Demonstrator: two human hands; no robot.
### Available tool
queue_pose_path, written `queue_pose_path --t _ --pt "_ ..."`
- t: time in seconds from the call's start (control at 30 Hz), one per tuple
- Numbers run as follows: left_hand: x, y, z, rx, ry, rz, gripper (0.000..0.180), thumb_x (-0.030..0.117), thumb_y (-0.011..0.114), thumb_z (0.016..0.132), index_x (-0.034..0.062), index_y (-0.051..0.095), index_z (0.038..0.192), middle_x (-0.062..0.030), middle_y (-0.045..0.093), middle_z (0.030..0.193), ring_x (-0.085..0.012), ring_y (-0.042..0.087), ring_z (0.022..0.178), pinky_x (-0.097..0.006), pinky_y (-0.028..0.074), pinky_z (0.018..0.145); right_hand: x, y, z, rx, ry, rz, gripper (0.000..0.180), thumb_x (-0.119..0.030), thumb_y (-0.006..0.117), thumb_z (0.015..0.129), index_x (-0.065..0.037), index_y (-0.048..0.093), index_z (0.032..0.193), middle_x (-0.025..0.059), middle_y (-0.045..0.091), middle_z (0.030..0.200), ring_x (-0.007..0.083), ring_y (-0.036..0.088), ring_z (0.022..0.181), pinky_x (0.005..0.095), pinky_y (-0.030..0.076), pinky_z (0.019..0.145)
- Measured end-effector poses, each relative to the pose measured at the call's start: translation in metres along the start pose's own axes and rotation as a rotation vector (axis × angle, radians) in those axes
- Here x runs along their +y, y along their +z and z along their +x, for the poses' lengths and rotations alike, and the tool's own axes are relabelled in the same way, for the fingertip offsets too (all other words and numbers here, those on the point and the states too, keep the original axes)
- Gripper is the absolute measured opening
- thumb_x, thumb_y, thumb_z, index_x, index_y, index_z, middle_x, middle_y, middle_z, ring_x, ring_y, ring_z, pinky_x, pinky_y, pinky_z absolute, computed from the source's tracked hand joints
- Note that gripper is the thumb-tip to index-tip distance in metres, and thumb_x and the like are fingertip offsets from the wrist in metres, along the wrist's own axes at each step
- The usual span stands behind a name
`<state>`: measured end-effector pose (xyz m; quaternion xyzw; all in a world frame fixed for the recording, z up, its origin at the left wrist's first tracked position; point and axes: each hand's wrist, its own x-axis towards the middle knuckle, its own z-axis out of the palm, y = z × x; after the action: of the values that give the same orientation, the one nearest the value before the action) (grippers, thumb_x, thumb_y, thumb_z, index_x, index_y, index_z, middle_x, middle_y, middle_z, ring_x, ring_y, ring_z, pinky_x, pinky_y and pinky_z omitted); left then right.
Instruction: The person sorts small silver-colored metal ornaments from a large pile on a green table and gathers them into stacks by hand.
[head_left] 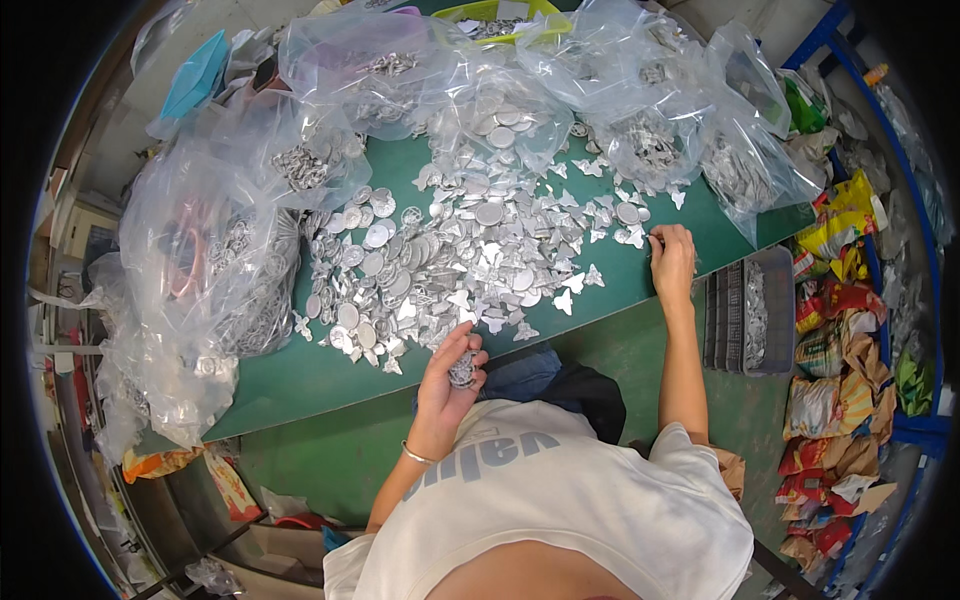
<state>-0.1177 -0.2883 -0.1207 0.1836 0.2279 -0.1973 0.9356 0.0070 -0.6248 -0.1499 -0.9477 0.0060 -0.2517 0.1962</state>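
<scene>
Near the front edge of the green table [370, 395], my left hand [440, 385] is curled, palm up, around grey metal pieces [462, 370]. Their exact shape is hard to make out. My right hand [675, 262] rests at the table's right front edge with its fingers bent down and together. Whatever those fingers hold, if anything, is hidden. Between and beyond both hands spreads a wide heap of flat silver metal pieces [490, 212], some round like coins, others butterfly-shaped. A few butterfly-shaped pieces [635, 237] lie just left of my right hand.
Clear plastic bags [205, 230] of metal parts crowd the table's left side and far edge. At the back is a yellow-green basket [545, 22]. A grey crate [725, 315] stands below the right edge. Colourful packets [815, 410] fill a blue-framed rack [915, 330] at right.
</scene>
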Motion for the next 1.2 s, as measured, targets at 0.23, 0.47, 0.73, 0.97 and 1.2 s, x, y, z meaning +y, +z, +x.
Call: queue_pose_path --t 0.23,0.47,0.73,0.97,1.2 --pt "-0.001 -0.002 -0.003 0.004 0.016 -0.007 0.027 0.008 0.052 0.086 0.0085 0.048 0.112 -0.0047 0.048 0.088 -0.0135 0.046 0.070 -0.021 0.041 0.051 -0.008 -0.003 -0.003 0.008 -0.034 -0.013 0.013 -0.002 0.062 0.070 -0.003 0.060 0.083 0.0101 0.053 0.080 0.0288 0.050 0.084 0.0394 0.039 0.073" --pt "-0.003 0.005 -0.005 0.012 0.050 -0.014 0.026 0.009 0.054 0.085 0.0078 0.049 0.111 -0.0046 0.047 0.086 -0.0137 0.045 0.071 -0.022 0.040 0.052 -0.035 -0.005 -0.006 -0.126 0.457 0.833 0.009 -0.002 0.060 0.079 -0.001 0.059 0.088 0.0097 0.061 0.085 0.0142 0.057 0.067 0.0269 0.043 0.054" --pt "-0.003 0.039 -0.009 -0.031 0.124 0.332 0.024 0.007 0.058 0.084 0.0014 0.054 0.107 -0.0048 0.051 0.081 -0.0116 0.047 0.067 -0.022 0.039 0.051 -0.149 -0.019 -0.034 -0.708 0.589 1.847 0.014 0.001 0.057 0.082 0.002 0.054 0.095 0.0127 0.062 0.087 0.0166 0.061 0.072 0.0245 0.050 0.060" --pt "-0.004 0.053 -0.016 -0.093 0.262 0.580 0.020 0.005 0.059 0.083 0.0003 0.057 0.102 -0.0047 0.055 0.077 -0.0090 0.050 0.065 -0.022 0.040 0.052 -0.175 -0.022 -0.052 -0.696 0.491 1.678 0.014 0.006 0.059 0.079 0.004 0.055 0.092 0.0143 0.062 0.089 0.0175 0.063 0.075 0.0256 0.051 0.066" --pt "-0.001 0.049 -0.021 -0.047 0.258 0.493 0.016 0.004 0.058 0.083 -0.0007 0.058 0.098 -0.0073 0.059 0.080 -0.0098 0.053 0.068 -0.022 0.041 0.053 -0.181 -0.022 -0.059 -0.697 0.491 1.675 0.015 0.008 0.059 0.078 0.005 0.054 0.092 0.0135 0.061 0.089 0.0179 0.062 0.077 0.0256 0.051 0.067"
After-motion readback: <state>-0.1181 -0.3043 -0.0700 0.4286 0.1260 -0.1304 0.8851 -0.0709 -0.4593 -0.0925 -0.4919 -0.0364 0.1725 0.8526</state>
